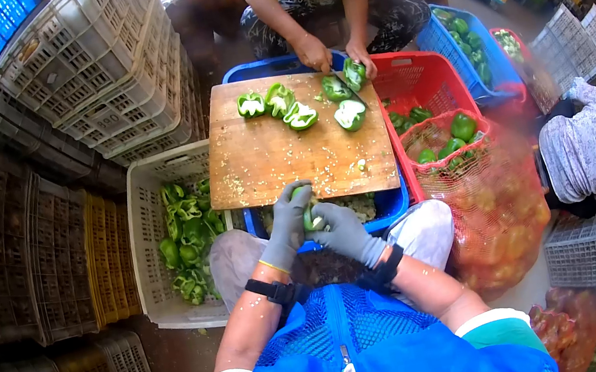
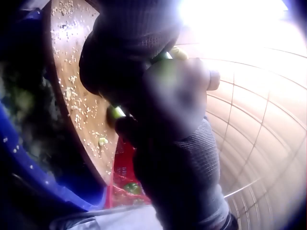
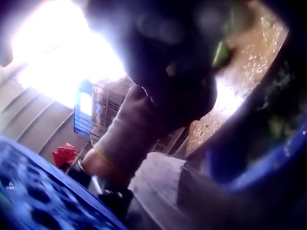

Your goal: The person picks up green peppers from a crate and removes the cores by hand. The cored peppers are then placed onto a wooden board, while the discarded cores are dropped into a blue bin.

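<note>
Both hands wear grey knit gloves and meet just off the near edge of the wooden cutting board [image 1: 270,161]. My left hand [image 1: 285,229] grips a green bell pepper piece [image 1: 309,220] from the left side. On its right, my right hand [image 1: 347,234] holds the same piece with curled fingers. Gloves cover most of the piece; in both wrist views it is dark and blurred, with only slivers of green showing. Several cut peppers [image 1: 300,115] lie on the far part of the board, pale insides showing. Seeds are scattered over the wood.
Across the board, another person's hands [image 1: 313,53] work a knife at a pepper. Under the board sits a blue tub [image 1: 397,210] with scraps. A white crate [image 1: 145,211] of cut peppers stands left, a red crate [image 1: 445,75] right, beside a red mesh sack [image 1: 487,209]. Stacked crates [image 1: 96,62] rise at left.
</note>
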Demonstrator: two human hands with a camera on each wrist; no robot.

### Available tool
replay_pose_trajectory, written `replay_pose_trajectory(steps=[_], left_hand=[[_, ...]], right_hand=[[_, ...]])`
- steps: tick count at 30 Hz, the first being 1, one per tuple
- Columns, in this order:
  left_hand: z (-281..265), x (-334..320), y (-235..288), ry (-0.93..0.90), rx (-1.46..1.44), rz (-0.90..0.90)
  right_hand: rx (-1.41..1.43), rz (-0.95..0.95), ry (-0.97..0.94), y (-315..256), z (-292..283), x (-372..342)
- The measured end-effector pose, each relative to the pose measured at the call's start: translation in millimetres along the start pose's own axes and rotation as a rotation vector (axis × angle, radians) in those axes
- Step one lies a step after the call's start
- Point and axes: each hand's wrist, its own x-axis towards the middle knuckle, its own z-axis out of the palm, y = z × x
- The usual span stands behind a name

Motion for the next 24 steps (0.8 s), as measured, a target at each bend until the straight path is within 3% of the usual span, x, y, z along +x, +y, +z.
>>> replay_pose_trajectory(steps=[1,3,4,5,6,7,9,10,11,13,16,18,19,21,23,24], left_hand=[[0,5,-2,0.069,-0.034,0.06],[-3,22,-2,0.313,-0.259,0.102],[-22,32,11,0.344,-0.502,-0.065],[-27,20,37,0.423,-0.446,0.03],[-65,29,50,0.314,-0.446,0.08],[-72,20,76,0.325,-0.308,0.207],[-86,3,107,0.446,-0.241,0.511],[-93,-6,122,0.51,-0.197,0.658],[-95,-19,134,0.452,-0.11,0.726],[-119,-33,136,0.657,0.25,0.715],[-143,-47,131,0.738,1.152,0.585],[-116,-48,119,0.554,1.15,0.747],[-101,-45,114,0.425,1.119,0.691],[-71,-39,100,0.17,1.051,0.571],[-45,-34,89,0.018,1.124,0.503],[-30,-37,84,0.016,0.98,0.42]], right_hand=[[-0.031,-0.143,0.174,-3,3,2],[-0.105,-0.219,0.366,-8,3,4],[-0.159,-0.187,0.425,-12,-2,5],[-0.213,-0.147,0.478,-13,-8,5],[-0.191,-0.134,0.442,-11,-11,6],[-0.312,-0.048,0.265,-5,-14,6],[-0.355,-0.05,-0.109,36,-18,12],[-0.443,-0.027,-0.07,42,-24,21],[-0.529,-0.007,-0.034,48,-30,35],[-0.586,0.112,0.133,70,-39,73],[-0.544,0.345,0.423,106,-44,125],[-0.388,0.513,0.331,113,-34,134],[-0.31,0.594,0.287,117,-30,136],[-0.294,0.469,0.265,134,-25,135],[0.284,0.32,0.202,119,-20,120],[0.477,0.342,0.133,101,-20,102]])
